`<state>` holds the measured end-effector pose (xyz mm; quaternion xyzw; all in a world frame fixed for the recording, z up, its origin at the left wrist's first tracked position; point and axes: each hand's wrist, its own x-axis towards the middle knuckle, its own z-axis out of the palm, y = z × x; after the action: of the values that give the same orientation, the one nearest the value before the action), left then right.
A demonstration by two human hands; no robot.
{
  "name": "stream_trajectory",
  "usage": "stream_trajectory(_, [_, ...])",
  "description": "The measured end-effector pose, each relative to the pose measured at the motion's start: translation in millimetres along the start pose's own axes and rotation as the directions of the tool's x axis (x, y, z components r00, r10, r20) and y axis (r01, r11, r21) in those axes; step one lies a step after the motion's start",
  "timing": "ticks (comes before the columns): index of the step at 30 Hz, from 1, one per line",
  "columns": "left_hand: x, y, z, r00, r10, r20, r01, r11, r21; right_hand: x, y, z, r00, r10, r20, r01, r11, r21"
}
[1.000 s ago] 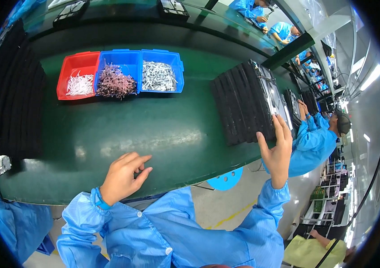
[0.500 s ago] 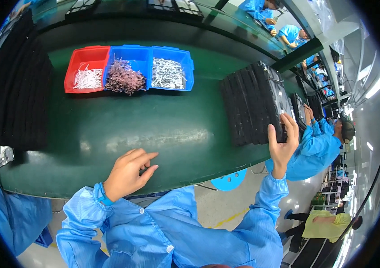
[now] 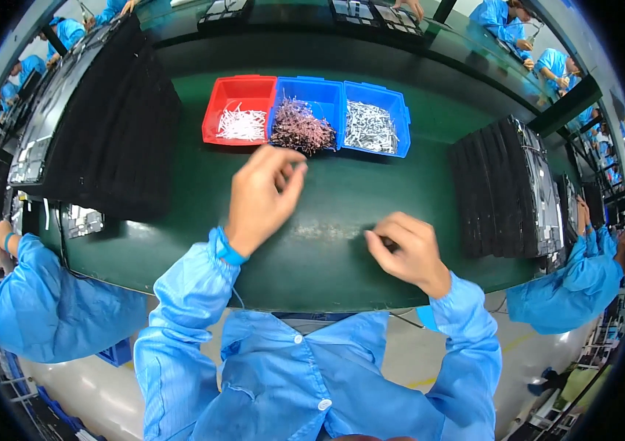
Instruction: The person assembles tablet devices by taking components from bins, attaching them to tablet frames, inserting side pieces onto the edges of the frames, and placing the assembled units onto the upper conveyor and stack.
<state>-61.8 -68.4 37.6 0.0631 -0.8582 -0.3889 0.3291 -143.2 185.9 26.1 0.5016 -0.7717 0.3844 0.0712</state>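
Note:
My left hand (image 3: 265,192) hovers over the table just in front of the middle bin. Its thumb and index finger are slightly apart and the other fingers curl in; I see nothing between them. To the right, my right hand (image 3: 409,248) is over the green table, its fingers bent towards the thumb; what they hold, if anything, is hidden. Ahead stand a red bin (image 3: 212,110) with white thin pieces (image 3: 241,123), a blue bin (image 3: 311,85) heaped with pinkish-brown small pieces (image 3: 302,126), and another blue bin (image 3: 398,110) with silvery-white pieces (image 3: 370,126).
A tall stack of black flat panels (image 3: 118,140) stands at the left, another black stack (image 3: 492,191) at the right. Co-workers in blue sleeves (image 3: 55,301) sit on both sides. Beyond the bins is a raised shelf (image 3: 290,44) carrying more panels.
My right hand has left the right-hand stack and come back over the table. My left hand has moved forward towards the bins. The view has swung left.

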Motion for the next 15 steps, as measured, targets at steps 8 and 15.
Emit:
stream_trajectory(8, [11.1, -50.7, 4.2, 0.976, 0.017, -0.216, 0.000, 0.997, 0.078, 57.1, 38.4, 84.8, 0.907, 0.406, -0.115, -0.315, 0.832, 0.456])
stream_trajectory(15, [8.1, -64.5, 1.8, 0.980, -0.017, -0.197, 0.047, 0.988, 0.145, 54.8, 46.5, 91.1, 0.892, 0.446, -0.074, -0.303, 0.710, 0.635])
